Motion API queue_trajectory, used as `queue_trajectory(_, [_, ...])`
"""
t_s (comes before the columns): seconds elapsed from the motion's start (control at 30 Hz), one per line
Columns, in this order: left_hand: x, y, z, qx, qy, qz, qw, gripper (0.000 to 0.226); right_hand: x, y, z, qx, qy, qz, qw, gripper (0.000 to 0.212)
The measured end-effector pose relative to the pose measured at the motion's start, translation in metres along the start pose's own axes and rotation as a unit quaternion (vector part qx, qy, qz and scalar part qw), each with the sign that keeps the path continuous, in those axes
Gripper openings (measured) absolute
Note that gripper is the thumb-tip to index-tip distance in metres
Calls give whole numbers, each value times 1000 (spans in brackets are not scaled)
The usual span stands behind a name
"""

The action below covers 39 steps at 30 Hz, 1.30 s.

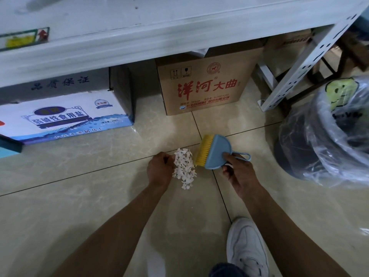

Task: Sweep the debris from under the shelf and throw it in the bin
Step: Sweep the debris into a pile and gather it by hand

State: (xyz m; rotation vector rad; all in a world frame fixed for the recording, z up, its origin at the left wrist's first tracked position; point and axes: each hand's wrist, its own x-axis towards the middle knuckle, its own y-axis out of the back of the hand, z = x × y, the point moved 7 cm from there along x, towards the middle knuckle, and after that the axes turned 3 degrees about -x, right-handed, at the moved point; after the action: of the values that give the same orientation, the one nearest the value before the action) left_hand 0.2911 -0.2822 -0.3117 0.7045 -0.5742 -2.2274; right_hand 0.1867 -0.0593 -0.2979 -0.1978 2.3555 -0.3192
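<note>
A small pile of white and pinkish debris (184, 169) lies on the beige tiled floor in front of the shelf (119, 47). My right hand (235, 168) grips the handle of a blue hand brush with yellow bristles (213, 151). The bristles touch the pile's right edge. My left hand (159, 168) rests on the floor against the pile's left edge, fingers curled in; nothing shows in it. The bin (295, 154), dark with a clear plastic liner, stands to the right, about a hand's length from the brush.
Under the shelf stand a brown cardboard box with red characters (205, 86) and a white-and-blue salt box (65, 116). A perforated white shelf leg (295, 72) slants down beside the bin. My white shoe (247, 246) is at the bottom right.
</note>
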Motion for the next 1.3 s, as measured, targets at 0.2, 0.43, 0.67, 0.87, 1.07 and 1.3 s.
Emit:
queue_trajectory(0.2, [-6, 1, 1, 70, -69, -21, 995, 9, 25, 6, 18, 158, -48, 100, 981, 7])
queue_trajectory(0.43, [-13, -14, 5, 111, -162, -65, 978, 22, 33, 2, 38, 233, -78, 118, 962, 8])
queue_trajectory(0.67, [-17, -15, 7, 238, -243, -77, 937, 73, 17, 13, 50, 187, -107, 117, 969, 9])
queue_trajectory(0.87, [-12, -15, -11, 332, -162, -133, 920, 113, 7, 9, 49, 139, -96, 133, 977, 10])
queue_trajectory(1.07, [-12, -18, -14, 359, -163, -138, 909, 118, 13, -1, 45, 61, -59, 164, 983, 11])
queue_trajectory(1.3, [-15, -21, -14, 395, -173, -155, 889, 136, -2, -46, 66, -739, 173, -27, 651, 93])
